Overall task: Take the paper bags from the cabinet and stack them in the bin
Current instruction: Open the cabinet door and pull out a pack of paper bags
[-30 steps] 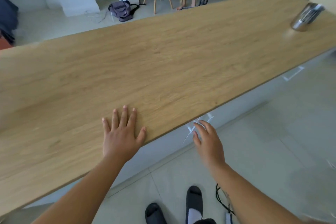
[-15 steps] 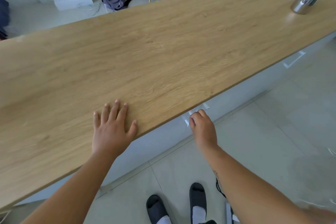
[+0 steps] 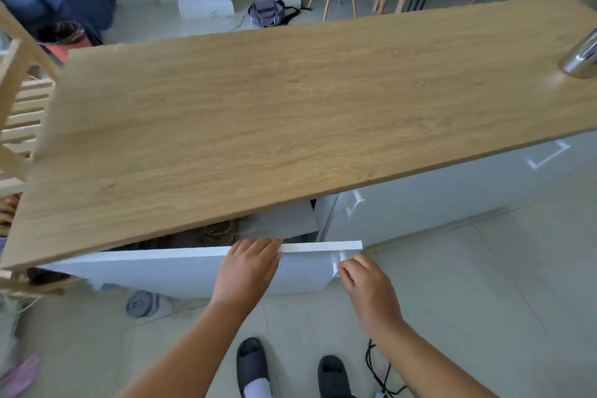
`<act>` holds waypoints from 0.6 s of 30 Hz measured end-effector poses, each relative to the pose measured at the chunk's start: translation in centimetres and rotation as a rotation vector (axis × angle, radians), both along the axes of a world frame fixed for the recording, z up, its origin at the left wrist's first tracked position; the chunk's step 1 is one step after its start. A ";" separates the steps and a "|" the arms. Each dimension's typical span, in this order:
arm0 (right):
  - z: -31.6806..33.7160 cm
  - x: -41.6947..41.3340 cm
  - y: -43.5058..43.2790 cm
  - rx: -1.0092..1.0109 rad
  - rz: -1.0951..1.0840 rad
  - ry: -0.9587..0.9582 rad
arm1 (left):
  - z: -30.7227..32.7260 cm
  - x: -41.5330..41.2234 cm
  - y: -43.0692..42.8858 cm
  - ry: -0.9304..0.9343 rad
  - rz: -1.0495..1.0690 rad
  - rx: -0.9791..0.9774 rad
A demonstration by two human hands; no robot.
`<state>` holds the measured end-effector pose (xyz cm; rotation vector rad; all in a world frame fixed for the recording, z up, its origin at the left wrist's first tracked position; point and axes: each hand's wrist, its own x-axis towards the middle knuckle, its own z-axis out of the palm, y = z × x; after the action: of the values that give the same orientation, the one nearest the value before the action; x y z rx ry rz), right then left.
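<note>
A white cabinet door (image 3: 181, 271) under the wooden countertop (image 3: 290, 113) stands swung open toward me. My left hand (image 3: 247, 271) grips the door's top edge with fingers curled over it. My right hand (image 3: 365, 284) holds the door's white handle (image 3: 339, 263) near its right end. Behind the door, the dark cabinet interior (image 3: 206, 234) shows brownish shapes with twisted cord handles and a grey flat piece (image 3: 277, 223); I cannot tell for sure that they are paper bags. No bin is recognisable in view.
A steel cylinder (image 3: 581, 58) lies at the countertop's right end. More shut white cabinet doors (image 3: 452, 194) run to the right. A grey-lidded container (image 3: 145, 304) lies on the floor at left. A wooden slatted rack (image 3: 19, 107) stands far left. Chairs and a bag sit beyond.
The cabinet door has swung open toward me. My left hand left the countertop and took the door's top edge. My right hand stays on the handle. The view pulled back.
</note>
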<state>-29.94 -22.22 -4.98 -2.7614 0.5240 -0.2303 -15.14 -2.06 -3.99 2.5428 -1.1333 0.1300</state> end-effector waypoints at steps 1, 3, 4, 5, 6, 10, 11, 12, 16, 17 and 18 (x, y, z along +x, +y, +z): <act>0.6 -0.6 -0.5 -0.029 0.059 -0.044 | -0.2 -0.6 0.1 0.020 0.031 -0.004; 2.0 -0.9 -1.5 -0.086 0.166 -0.175 | 0.0 -1.7 0.3 0.061 0.090 -0.004; 2.6 -0.8 -2.1 -0.070 0.198 -0.225 | 0.1 -2.2 0.2 0.078 0.114 -0.005; 2.9 -0.4 -2.7 -0.030 0.213 -0.248 | 0.4 -2.6 0.2 0.091 0.138 -0.012; 2.9 -0.1 -3.3 0.017 0.230 -0.231 | 0.6 -3.1 0.1 0.105 0.166 -0.024; 2.2 -0.1 -4.0 0.220 0.375 0.017 | 1.3 -5.2 0.2 0.163 0.265 -0.080; 2.3 -0.5 -3.9 0.261 0.400 0.059 | 1.4 -5.7 0.3 0.171 0.278 -0.080; 2.5 -0.8 -3.8 0.302 0.423 0.085 | 1.4 -6.3 0.5 0.179 0.294 -0.075; 3.2 -2.4 -3.1 0.463 0.528 0.273 | 1.1 -9.3 1.8 0.189 0.387 -0.100; 3.4 -2.7 -2.9 0.496 0.563 0.320 | 0.8 -10.2 2.2 0.187 0.429 -0.119; 3.6 -2.6 -2.7 0.530 0.592 0.370 | 0.6 -11.2 2.8 0.185 0.476 -0.137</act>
<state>-32.59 -24.89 -1.36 -2.2977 -0.1570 0.4922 -26.38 0.72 -3.39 2.5862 -0.4230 0.0836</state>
